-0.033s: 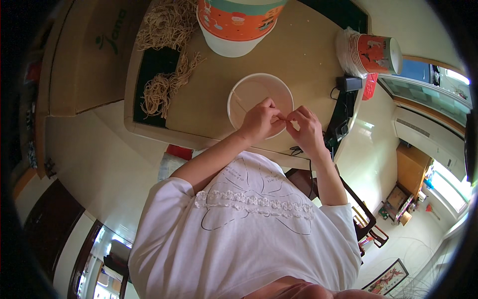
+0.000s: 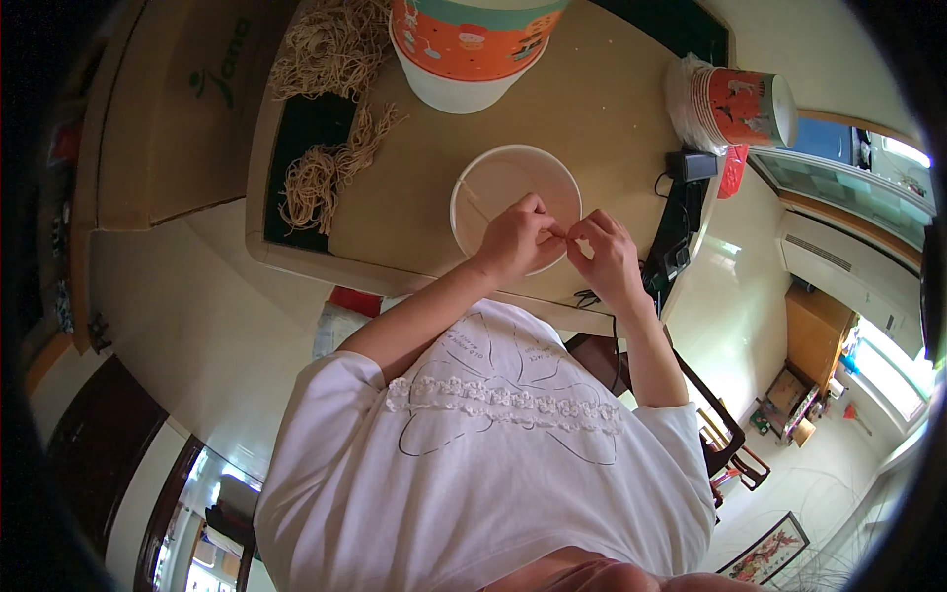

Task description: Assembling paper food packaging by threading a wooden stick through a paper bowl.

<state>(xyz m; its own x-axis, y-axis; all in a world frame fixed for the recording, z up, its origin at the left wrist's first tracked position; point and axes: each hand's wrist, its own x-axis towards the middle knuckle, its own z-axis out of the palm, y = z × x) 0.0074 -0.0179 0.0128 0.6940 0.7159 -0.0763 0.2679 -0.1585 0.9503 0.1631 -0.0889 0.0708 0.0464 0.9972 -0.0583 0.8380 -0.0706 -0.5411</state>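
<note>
My left hand (image 2: 514,240) is over the near part of a white round paper tub (image 2: 462,174), thumb and fingers closed in a pinch. At the tub's right rim my right hand (image 2: 605,255) pinches too, its thumb and forefinger forming a small loop. The fingertips of both hands meet; whatever they hold is too small to make out. A thin pale strand (image 2: 474,202) shows inside the tub, left of my left hand. My left hand hides part of the tub's inside.
Bundles of beige string (image 2: 314,187) lie at the table's left. At the back stands a stack of orange and white tubs (image 2: 473,49). Nested orange cups (image 2: 735,107) in plastic lie far right, near a black power adapter (image 2: 691,165) with cables. A cardboard box (image 2: 187,118) stands left.
</note>
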